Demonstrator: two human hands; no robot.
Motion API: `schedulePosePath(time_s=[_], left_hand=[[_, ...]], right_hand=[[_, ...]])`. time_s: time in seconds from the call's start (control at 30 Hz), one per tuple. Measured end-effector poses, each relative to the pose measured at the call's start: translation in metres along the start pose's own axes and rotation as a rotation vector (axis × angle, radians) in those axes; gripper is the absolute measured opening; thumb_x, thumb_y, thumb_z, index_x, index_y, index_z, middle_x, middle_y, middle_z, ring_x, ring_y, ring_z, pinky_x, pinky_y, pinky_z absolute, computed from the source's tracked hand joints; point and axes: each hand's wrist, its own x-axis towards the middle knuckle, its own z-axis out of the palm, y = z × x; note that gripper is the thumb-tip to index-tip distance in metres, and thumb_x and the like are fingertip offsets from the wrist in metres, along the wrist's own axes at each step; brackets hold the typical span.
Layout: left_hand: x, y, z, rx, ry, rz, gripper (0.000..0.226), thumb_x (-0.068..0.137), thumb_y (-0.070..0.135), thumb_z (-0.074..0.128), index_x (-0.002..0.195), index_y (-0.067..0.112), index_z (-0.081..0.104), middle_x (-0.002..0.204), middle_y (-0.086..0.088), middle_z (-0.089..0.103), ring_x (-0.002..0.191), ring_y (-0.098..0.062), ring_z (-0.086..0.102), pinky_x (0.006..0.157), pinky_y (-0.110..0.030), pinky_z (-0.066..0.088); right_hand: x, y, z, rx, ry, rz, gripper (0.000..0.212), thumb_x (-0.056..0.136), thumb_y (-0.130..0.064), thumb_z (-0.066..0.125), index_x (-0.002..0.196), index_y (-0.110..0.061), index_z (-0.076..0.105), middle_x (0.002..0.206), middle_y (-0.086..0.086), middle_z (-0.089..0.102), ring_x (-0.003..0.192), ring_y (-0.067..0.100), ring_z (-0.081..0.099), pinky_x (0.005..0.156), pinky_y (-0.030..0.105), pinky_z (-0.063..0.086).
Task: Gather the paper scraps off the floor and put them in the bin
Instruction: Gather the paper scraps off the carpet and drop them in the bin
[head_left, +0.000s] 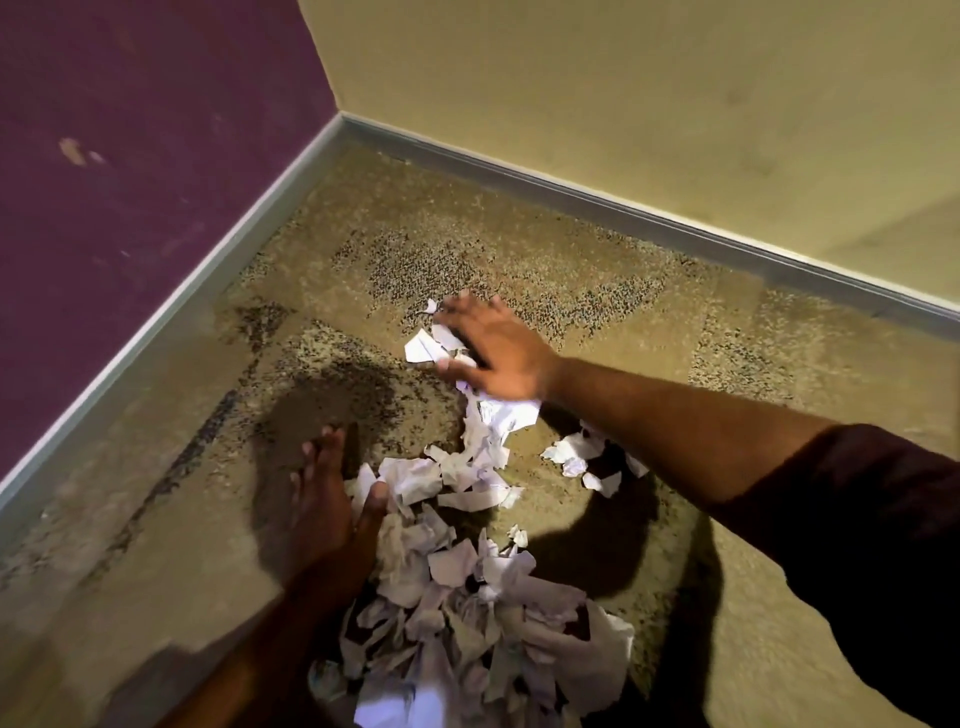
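Torn white paper scraps (457, 587) lie in a long heap on the speckled carpet, running from the middle of the view down to the bottom edge. My right hand (493, 348) is flat, fingers spread, pressing on the far scraps (423, 345) at the top of the heap. My left hand (330, 499) rests edge-on against the left side of the heap, fingers straight and apart. A smaller cluster of scraps (576, 457) lies under my right forearm. No bin is in view.
This is a room corner: a purple wall (130, 182) on the left and a yellow wall (649, 104) at the back, both with a grey baseboard (597, 197). Bare carpet (182, 519) spreads left and right of the heap.
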Motion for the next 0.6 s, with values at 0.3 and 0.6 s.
schedulePosePath(time_s=[0.3, 0.6], left_hand=[[-0.009, 0.013, 0.0, 0.07, 0.015, -0.099, 0.087, 0.084, 0.074, 0.032, 0.16, 0.042, 0.005, 0.17, 0.004, 0.011, 0.156, -0.031, 0.012, 0.12, -0.061, 0.023], [-0.013, 0.019, -0.004, 0.09, -0.007, -0.082, 0.085, 0.087, 0.069, 0.036, 0.161, 0.04, 0.006, 0.17, 0.0, 0.013, 0.155, -0.036, 0.015, 0.12, -0.057, 0.022]], right_hand=[[-0.013, -0.035, 0.02, 0.041, 0.258, -0.298, 0.051, 0.104, -0.049, 0.05, 0.136, -0.011, 0.06, 0.154, 0.015, 0.047, 0.132, 0.025, 0.053, 0.1, 0.041, 0.055], [0.008, -0.042, 0.034, 0.007, 0.05, -0.162, 0.08, 0.1, -0.069, 0.032, 0.152, -0.01, 0.044, 0.159, 0.017, 0.045, 0.149, 0.032, 0.042, 0.122, 0.062, 0.029]])
